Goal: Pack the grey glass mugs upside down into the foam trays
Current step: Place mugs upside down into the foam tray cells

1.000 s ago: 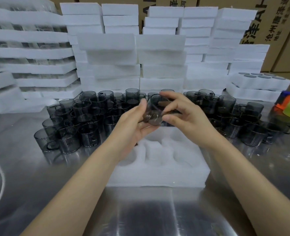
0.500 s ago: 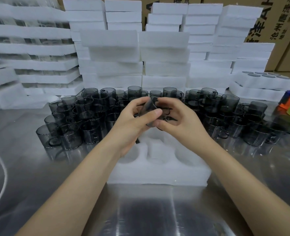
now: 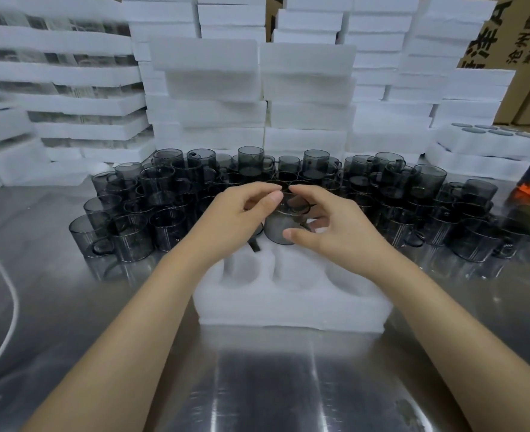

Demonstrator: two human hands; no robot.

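Steel bench (image 3: 273,385), foam stacks (image 3: 207,88) along the back, loose mugs (image 3: 164,194) massed in front of them. Foam tray (image 3: 288,310) nearest, pockets up. Left grip (image 3: 235,219) and right grip (image 3: 329,232) both pinch one grey mug (image 3: 281,227) over the tray's rear middle pocket; foam contact unclear.

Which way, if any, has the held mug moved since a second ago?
Yes: the mug has dropped toward the foam tray, now low over its back pockets.

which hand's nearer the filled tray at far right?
Right. The right hand is left of the filled tray, nearer the camera; left hand is farther left, beyond the mug both hold.
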